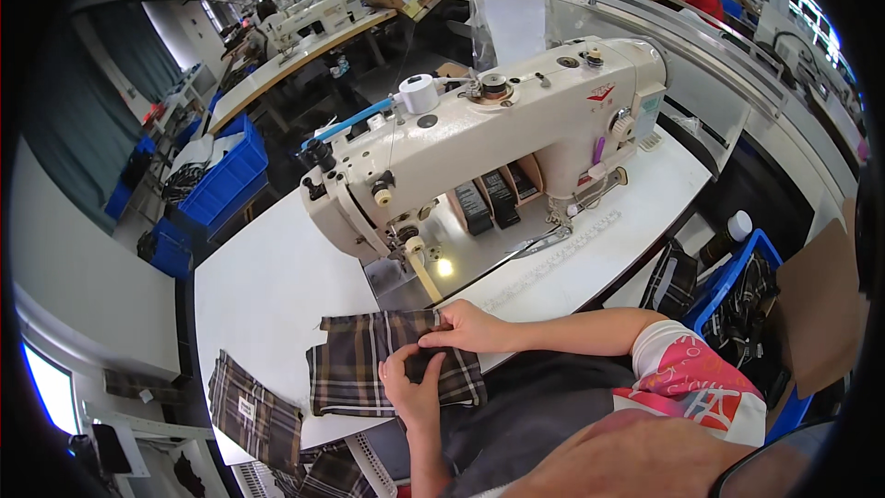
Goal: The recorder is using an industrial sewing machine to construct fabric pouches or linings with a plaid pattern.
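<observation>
A brown, black and white plaid fabric piece (pixel 355 364) lies folded in layers at the table's front edge, below the needle area of a cream sewing machine (pixel 498 115). My right hand (pixel 470 327) pinches its upper right edge between thumb and fingers. My left hand (pixel 410 385) is closed on the same cloth just below, its fingertips almost meeting those of the right hand. The cloth hides part of the left fingertips. Left of it, a second plaid piece (pixel 258 415) with a small white label hangs partly over the table edge.
Metal scissors (pixel 544 242) and a clear ruler (pixel 553 263) lie on the white table (pixel 267 263). Rolls of dark labels (pixel 502 198) stand under the machine arm. A blue bin (pixel 724 290) with plaid cloth is at the right, beside a cardboard box (pixel 816 314).
</observation>
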